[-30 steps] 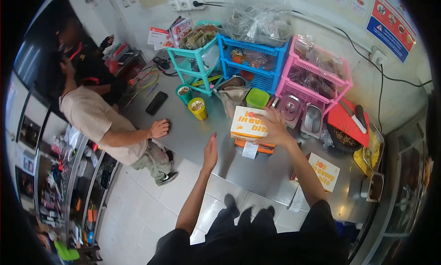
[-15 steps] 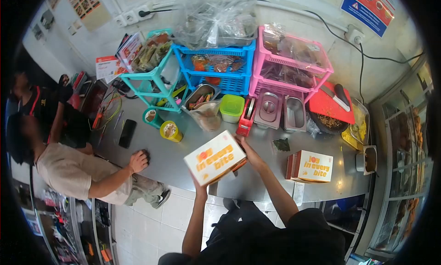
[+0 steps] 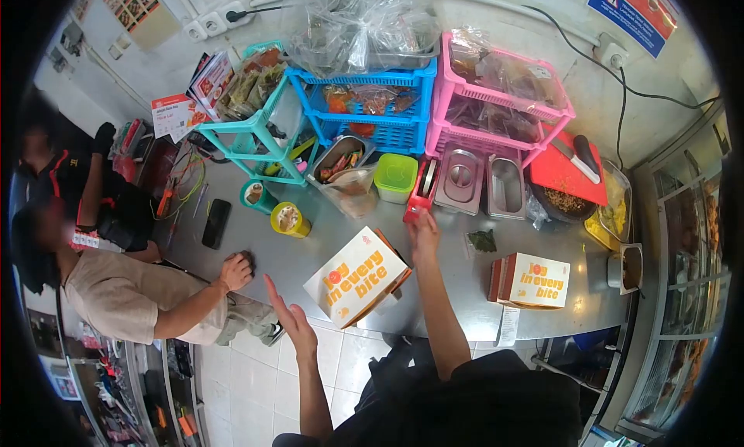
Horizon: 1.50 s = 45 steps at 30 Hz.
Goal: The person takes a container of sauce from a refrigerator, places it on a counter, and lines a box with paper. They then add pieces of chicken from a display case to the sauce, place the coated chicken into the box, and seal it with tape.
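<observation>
A white cardboard food box (image 3: 358,276) printed "joy in every bite" lies tilted on the steel counter, with neither hand on it. My left hand (image 3: 296,324) is open just left of the box, its fingers stretched out and holding nothing. My right hand (image 3: 424,236) is at the front end of a red tape dispenser (image 3: 419,201), fingers closed against it. Whether they grip the dispenser body or the tape's end is too small to make out. A second box (image 3: 540,281) with the same print stands to the right, above a paper receipt (image 3: 508,327).
Blue (image 3: 364,110) and pink (image 3: 504,98) baskets line the wall, with steel pans (image 3: 459,180) before them. A yellow cup (image 3: 290,221) and green tub (image 3: 395,177) stand nearby. A knife lies on a red board (image 3: 566,168). Another person's hand (image 3: 235,272) rests on the counter.
Both hands have let go of the box, which now rests on the counter. My left hand moved left and opened. My right hand reached forward to the tape dispenser.
</observation>
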Each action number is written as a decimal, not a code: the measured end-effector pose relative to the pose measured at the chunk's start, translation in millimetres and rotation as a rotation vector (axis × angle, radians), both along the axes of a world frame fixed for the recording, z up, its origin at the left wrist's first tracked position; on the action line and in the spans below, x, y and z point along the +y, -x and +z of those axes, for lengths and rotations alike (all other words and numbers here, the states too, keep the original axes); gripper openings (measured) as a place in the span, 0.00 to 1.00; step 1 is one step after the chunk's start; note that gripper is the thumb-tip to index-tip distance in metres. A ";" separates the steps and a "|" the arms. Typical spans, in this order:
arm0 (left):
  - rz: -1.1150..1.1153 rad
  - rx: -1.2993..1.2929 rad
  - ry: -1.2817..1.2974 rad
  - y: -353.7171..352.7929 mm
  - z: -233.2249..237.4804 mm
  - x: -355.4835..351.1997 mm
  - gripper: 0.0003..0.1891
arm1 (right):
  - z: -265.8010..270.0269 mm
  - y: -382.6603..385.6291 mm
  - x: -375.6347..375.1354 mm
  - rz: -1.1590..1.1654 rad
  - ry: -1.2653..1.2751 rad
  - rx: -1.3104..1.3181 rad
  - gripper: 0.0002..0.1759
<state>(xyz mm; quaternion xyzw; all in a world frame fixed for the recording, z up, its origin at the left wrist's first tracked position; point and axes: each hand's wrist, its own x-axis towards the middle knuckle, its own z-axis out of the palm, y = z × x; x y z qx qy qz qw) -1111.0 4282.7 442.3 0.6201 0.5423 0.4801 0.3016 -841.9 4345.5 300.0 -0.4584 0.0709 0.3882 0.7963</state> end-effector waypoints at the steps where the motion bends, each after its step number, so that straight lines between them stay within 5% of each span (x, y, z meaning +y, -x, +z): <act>1: -0.023 0.006 0.001 -1.1 -1.6 0.9 0.35 | -17.9 9.7 1.0 -0.115 0.171 -0.379 0.12; 2: -0.046 0.010 -0.003 -3.2 -2.3 3.6 0.36 | -21.6 13.5 2.9 -0.230 0.337 -0.760 0.10; 3: -0.045 0.009 -0.006 -7.1 -1.6 5.9 0.36 | -23.8 7.9 2.8 -0.231 0.334 -0.761 0.10; 5: -0.166 0.138 -0.007 -15.4 3.4 3.9 0.41 | -16.0 -7.0 -11.7 -0.054 0.639 -1.329 0.07; 6: -0.171 0.141 -0.003 -19.5 9.8 2.2 0.41 | -13.7 -14.8 -21.2 -0.053 0.645 -1.323 0.07; 8: -0.369 0.632 -0.052 -32.6 29.0 2.1 0.44 | -14.7 -35.6 -37.2 0.274 0.710 -1.445 0.06; 9: -0.361 0.637 -0.042 -39.7 34.3 4.0 0.44 | -18.8 -39.0 -46.1 0.176 0.574 -1.649 0.08; 10: -0.464 0.786 0.018 -45.0 38.7 4.0 0.44 | -2.4 -26.5 -59.1 0.204 0.572 -1.641 0.08; 12: -0.556 0.934 0.101 -46.7 34.5 6.2 0.43 | 89.4 0.8 -87.0 0.459 0.449 -0.905 0.12; 14: -0.537 0.991 -0.053 -43.4 16.8 6.8 0.42 | 145.2 34.6 -111.2 0.605 0.362 -0.692 0.15; 21: -0.506 1.021 -0.112 -44.8 19.5 4.3 0.41 | 128.0 87.7 -120.6 0.790 0.538 -1.013 0.16; 26: -0.475 0.984 -0.106 -40.7 14.2 5.0 0.43 | 100.8 69.1 -130.1 0.970 0.195 -0.618 0.14; 27: -0.503 0.960 -0.108 -41.0 7.3 3.3 0.43 | 83.3 67.2 -129.6 0.875 0.021 -0.855 0.11; 33: -0.524 0.775 -0.227 -21.6 -16.9 11.2 0.46 | 88.3 52.6 -107.3 0.877 0.274 -1.310 0.06; 34: -0.475 0.840 -0.243 -23.0 -23.4 6.0 0.48 | 91.1 51.6 -110.3 0.844 0.198 -1.412 0.13; 36: -0.569 0.807 -0.089 -18.8 -4.5 -0.2 0.48 | 96.9 45.0 -125.0 1.208 0.446 -1.829 0.20; 40: -0.321 0.480 -0.261 46.7 3.0 -36.1 0.40 | 120.3 140.8 -137.4 1.768 0.053 -1.611 0.20; 42: -0.091 0.369 -0.218 115.6 -3.8 -66.0 0.32 | 66.4 228.0 -137.3 1.823 -0.211 -1.100 0.19; 44: 0.107 0.216 -0.107 207.6 -39.4 -102.0 0.27 | 100.5 331.4 -138.4 1.990 -0.265 -1.596 0.15; 45: 0.210 0.105 -0.029 256.8 -68.4 -126.6 0.26 | 113.4 384.0 -141.3 2.115 -0.278 -1.520 0.16</act>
